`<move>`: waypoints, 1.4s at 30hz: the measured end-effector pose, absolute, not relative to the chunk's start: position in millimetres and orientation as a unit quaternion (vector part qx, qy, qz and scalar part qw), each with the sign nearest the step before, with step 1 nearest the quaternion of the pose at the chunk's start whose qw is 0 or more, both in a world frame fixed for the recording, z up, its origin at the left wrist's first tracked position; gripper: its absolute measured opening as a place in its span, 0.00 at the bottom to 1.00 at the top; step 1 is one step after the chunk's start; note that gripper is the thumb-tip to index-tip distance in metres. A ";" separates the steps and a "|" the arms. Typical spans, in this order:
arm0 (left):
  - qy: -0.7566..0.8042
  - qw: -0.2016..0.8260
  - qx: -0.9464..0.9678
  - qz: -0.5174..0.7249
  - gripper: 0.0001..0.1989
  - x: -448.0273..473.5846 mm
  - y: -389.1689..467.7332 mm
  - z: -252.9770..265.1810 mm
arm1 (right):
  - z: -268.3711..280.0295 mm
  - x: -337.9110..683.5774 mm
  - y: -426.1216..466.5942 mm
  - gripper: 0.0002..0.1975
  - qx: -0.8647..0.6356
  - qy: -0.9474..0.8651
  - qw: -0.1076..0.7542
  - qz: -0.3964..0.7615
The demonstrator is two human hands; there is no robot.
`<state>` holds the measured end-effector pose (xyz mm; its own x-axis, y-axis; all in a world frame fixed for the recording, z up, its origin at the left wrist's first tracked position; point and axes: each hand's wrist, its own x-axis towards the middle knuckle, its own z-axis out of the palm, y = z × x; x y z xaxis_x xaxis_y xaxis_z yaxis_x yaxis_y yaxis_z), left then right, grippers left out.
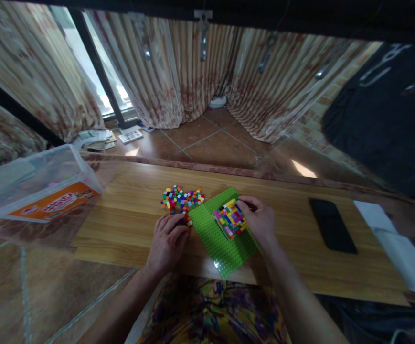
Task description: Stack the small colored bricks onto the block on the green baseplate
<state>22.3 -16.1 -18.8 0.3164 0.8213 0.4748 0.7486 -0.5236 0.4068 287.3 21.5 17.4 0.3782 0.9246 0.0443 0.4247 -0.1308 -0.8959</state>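
Observation:
A green studded baseplate [236,258] lies at an angle on the wooden table. On it stands a square block built of small multicoloured toy bricks [230,219], with yellow, red and purple pieces on top. My right hand [260,220] is at the block's right edge, thumb and finger closed against its top corner; whether a loose brick is between them is hidden. Left of the plate lies a pile of loose toy bricks [182,197]. My left hand [167,241] rests at the near side of this pile, fingers bent and a little apart from the thumb, tips among the bricks.
A clear plastic tub [81,167] with an orange label stands at the left end of the table [121,234]. To the right lie a black phone [332,224] and a white object [395,243]. Beyond the table are tiled floor, papers [94,139] and striped curtains [200,71].

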 end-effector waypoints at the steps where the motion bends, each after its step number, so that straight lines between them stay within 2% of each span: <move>1: 0.484 0.057 0.809 0.327 0.03 22.2 -16.2 -18.9 | 17.3 286.5 22.5 0.13 -0.698 -0.473 0.453 0.289; 8: 0.480 0.061 0.809 0.334 0.03 22.3 -16.4 -19.1 | 20.0 282.8 24.1 0.13 -0.688 -0.434 0.482 0.325; 14: 0.471 0.057 0.810 0.345 0.03 21.7 -16.9 -17.4 | 19.9 282.8 25.5 0.12 -0.685 -0.459 0.475 0.308; 19: 0.469 0.063 0.805 0.357 0.04 20.5 -20.0 -12.8 | 12.8 284.6 22.4 0.16 -0.678 -0.431 0.497 0.328; 22: 0.464 0.085 0.801 0.370 0.05 19.4 -21.8 -10.9 | 11.8 285.6 13.2 0.19 -0.682 -0.406 0.535 0.290; 26: 0.472 0.115 0.784 0.387 0.05 21.3 -25.9 -9.4 | 21.8 282.6 -9.6 0.16 -0.670 -0.441 0.558 0.214; 29: 0.495 0.170 0.751 0.402 0.05 30.5 -32.6 -4.5 | 33.5 274.4 -28.6 0.13 -0.659 -0.515 0.521 0.170; 33: 0.513 0.314 0.673 0.431 0.05 52.2 -41.4 9.2 | 43.2 259.2 -45.9 0.10 -0.639 -0.578 0.492 0.123; 38: 0.487 0.536 0.475 0.500 0.07 74.8 -43.0 28.1 | 44.6 239.5 -58.2 0.09 -0.596 -0.622 0.471 0.186; 42: 0.462 0.605 0.409 0.504 0.09 81.4 -43.8 40.0 | 44.3 226.2 -64.0 0.10 -0.575 -0.630 0.459 0.249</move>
